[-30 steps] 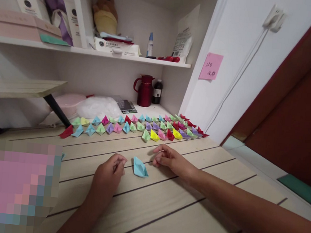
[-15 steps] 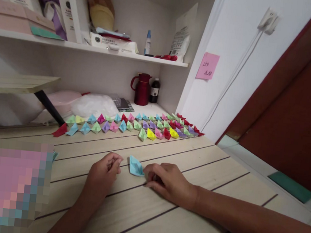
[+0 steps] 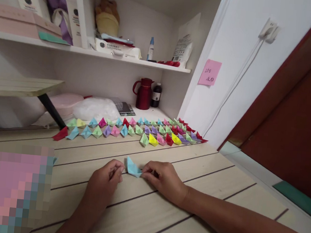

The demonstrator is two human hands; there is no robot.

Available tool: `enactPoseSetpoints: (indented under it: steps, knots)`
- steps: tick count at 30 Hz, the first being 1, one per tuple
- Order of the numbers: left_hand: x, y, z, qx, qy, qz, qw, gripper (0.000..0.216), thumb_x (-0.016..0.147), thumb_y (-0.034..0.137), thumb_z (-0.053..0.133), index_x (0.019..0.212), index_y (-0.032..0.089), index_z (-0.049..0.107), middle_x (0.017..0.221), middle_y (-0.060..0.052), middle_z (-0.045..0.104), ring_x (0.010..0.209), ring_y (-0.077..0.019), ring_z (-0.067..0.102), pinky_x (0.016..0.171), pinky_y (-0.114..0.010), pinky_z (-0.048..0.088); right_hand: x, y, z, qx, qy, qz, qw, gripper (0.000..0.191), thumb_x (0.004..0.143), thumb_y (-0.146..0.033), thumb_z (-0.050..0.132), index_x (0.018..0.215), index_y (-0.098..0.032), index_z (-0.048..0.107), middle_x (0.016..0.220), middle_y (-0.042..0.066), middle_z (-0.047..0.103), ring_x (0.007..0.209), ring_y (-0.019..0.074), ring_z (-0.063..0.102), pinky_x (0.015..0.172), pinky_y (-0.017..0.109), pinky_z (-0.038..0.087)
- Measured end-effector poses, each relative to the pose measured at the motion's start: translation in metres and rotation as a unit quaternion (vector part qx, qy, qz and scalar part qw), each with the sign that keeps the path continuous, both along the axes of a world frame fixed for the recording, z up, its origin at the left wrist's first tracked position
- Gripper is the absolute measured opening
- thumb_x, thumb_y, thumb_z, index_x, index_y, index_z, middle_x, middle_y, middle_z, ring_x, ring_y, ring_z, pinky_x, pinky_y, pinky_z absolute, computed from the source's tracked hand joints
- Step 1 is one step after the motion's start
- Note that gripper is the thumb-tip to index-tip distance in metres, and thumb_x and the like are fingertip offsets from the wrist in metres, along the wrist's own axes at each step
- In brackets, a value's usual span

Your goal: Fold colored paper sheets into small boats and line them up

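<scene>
A small light-blue folded paper boat [image 3: 133,166] rests on the pale wooden table [image 3: 162,212] between my hands. My right hand [image 3: 164,180] lies on the table with its fingertips pinched on the boat's right end. My left hand [image 3: 104,184] is curled in a loose fist just left of the boat, its fingertips near the boat's left edge but apart from it; I cannot make out anything in it. Behind them, several coloured paper boats [image 3: 132,130] stand in rows across the table.
A dark red jug [image 3: 143,93] and a dark bottle [image 3: 156,95] stand at the back by the wall. A white plastic bag [image 3: 97,108] and pink container [image 3: 65,101] lie at back left. A shelf [image 3: 95,51] above carries boxes and bottles. A blurred pink patch covers the lower left.
My right hand came in from the right and closed its fingertips on the blue boat, which now sits slightly farther left and tipped up. My left hand stayed curled beside it.
</scene>
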State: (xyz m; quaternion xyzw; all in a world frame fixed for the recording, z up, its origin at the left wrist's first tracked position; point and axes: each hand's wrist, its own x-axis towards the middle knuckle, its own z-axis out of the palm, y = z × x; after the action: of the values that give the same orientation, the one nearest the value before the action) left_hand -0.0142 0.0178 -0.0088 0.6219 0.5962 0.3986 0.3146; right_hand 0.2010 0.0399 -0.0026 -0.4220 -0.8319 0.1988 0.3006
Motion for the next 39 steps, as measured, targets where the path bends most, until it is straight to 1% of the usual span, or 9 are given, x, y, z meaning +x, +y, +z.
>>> enactPoseSetpoints:
  steps: [7,12,21,27,31,33,35,37,39]
  knots:
    - [0.001,0.000,0.003,-0.008,-0.001,0.018,1.000,0.022,0.081,0.042,0.050,0.080,0.023,0.062,0.058,0.003,0.059,0.050,-0.0148,0.051,0.050,-0.024,0.039,-0.011,0.025,-0.001,0.027,-0.044,-0.053,0.997,0.013,0.088,-0.029,0.059,0.086,-0.021,0.070,0.081,0.001,0.074,0.072,0.0153,0.065,0.065,0.023,0.042]
    - [0.001,0.000,0.001,-0.017,-0.011,0.014,1.000,0.025,0.081,0.045,0.050,0.080,0.022,0.060,0.058,0.003,0.058,0.049,-0.0146,0.049,0.049,-0.023,0.037,-0.021,0.040,0.005,0.073,-0.144,-0.105,0.981,0.015,0.089,-0.031,0.057,0.091,-0.025,0.070,0.084,0.001,0.075,0.076,0.0175,0.066,0.064,0.025,0.038]
    - [0.004,0.000,0.002,-0.013,-0.038,0.027,0.999,0.023,0.079,0.043,0.050,0.075,0.022,0.059,0.055,0.004,0.055,0.046,-0.0134,0.046,0.046,-0.023,0.034,-0.032,0.061,0.003,0.107,-0.221,-0.151,0.958,0.017,0.091,-0.026,0.052,0.091,-0.022,0.069,0.081,0.008,0.075,0.073,0.0205,0.067,0.060,0.027,0.035]
    - [0.005,0.000,0.004,-0.017,-0.044,0.040,0.998,0.020,0.078,0.040,0.051,0.075,0.022,0.059,0.055,0.005,0.057,0.043,-0.0123,0.045,0.044,-0.023,0.033,-0.034,0.064,0.004,0.125,-0.239,-0.160,0.950,0.022,0.094,-0.027,0.048,0.090,-0.021,0.068,0.079,0.010,0.075,0.069,0.0200,0.066,0.058,0.027,0.033]
    - [0.005,0.000,0.005,-0.026,-0.035,0.030,0.999,0.020,0.080,0.038,0.048,0.079,0.022,0.061,0.055,0.005,0.056,0.045,-0.0131,0.047,0.046,-0.023,0.034,-0.033,0.063,0.005,0.139,-0.230,-0.150,0.952,0.021,0.095,-0.030,0.047,0.098,-0.021,0.066,0.080,0.009,0.074,0.069,0.0201,0.066,0.059,0.027,0.031]
    - [0.004,0.000,0.004,-0.025,-0.035,0.029,0.999,0.020,0.081,0.038,0.048,0.080,0.022,0.061,0.055,0.005,0.055,0.045,-0.0133,0.047,0.046,-0.024,0.035,-0.031,0.057,0.005,0.146,-0.224,-0.125,0.955,0.023,0.096,-0.036,0.046,0.101,-0.023,0.065,0.080,0.007,0.074,0.069,0.0183,0.066,0.060,0.026,0.032]
    - [0.001,0.000,0.002,-0.018,-0.044,0.029,0.998,0.021,0.082,0.040,0.049,0.079,0.022,0.060,0.056,0.005,0.056,0.047,-0.0140,0.050,0.049,-0.025,0.038,-0.029,0.047,0.005,0.160,-0.221,-0.051,0.961,0.028,0.097,-0.043,0.044,0.094,-0.024,0.065,0.078,0.003,0.074,0.068,0.0161,0.065,0.061,0.025,0.033]
    - [-0.003,0.001,0.001,-0.002,-0.048,0.041,0.998,0.022,0.081,0.041,0.051,0.079,0.022,0.061,0.061,0.003,0.060,0.054,-0.0162,0.056,0.055,-0.027,0.044,-0.028,0.035,0.004,0.195,-0.214,0.112,0.951,0.038,0.097,-0.047,0.041,0.082,-0.022,0.064,0.073,0.003,0.072,0.067,0.0155,0.064,0.061,0.026,0.033]
    - [-0.006,0.004,0.000,0.026,-0.031,0.069,0.997,0.020,0.080,0.039,0.053,0.081,0.022,0.063,0.070,0.001,0.065,0.066,-0.0194,0.062,0.065,-0.030,0.049,-0.031,0.024,0.003,0.202,-0.211,0.194,0.937,0.041,0.095,-0.053,0.043,0.074,-0.022,0.061,0.069,0.002,0.071,0.065,0.0150,0.064,0.058,0.026,0.031]
